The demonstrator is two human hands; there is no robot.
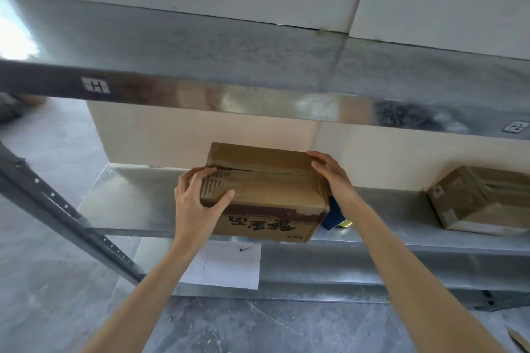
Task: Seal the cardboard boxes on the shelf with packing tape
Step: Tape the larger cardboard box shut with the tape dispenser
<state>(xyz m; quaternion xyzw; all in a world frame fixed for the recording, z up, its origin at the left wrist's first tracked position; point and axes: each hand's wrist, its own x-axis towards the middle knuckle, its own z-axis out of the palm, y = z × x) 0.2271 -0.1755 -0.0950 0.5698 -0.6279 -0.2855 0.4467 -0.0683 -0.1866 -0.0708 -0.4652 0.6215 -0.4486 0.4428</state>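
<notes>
now held: cardboard box (266, 189), set at the near edge of the middle shelf (129, 198), its near face slightly overhanging.
left hand (198, 198): the box's left end is gripped, fingers curled over the top edge, thumb laid across the top.
right hand (329, 175): laid against the far right corner, fingers nearly straight, nothing enclosed.
handling: judged light and fairly stiff; the walls are likely to dent if squeezed, and glossy patches on top may be slippery.
hold: best taken at both ends, low on the corners, the top seam left free.
writing on box: large dark characters are printed upside down on the near face; they cannot be read with confidence.
sticker (95, 85): an h-like mark is shown on the upper shelf edge.
second box (481, 200): far right, same shelf, well apart.
</notes>
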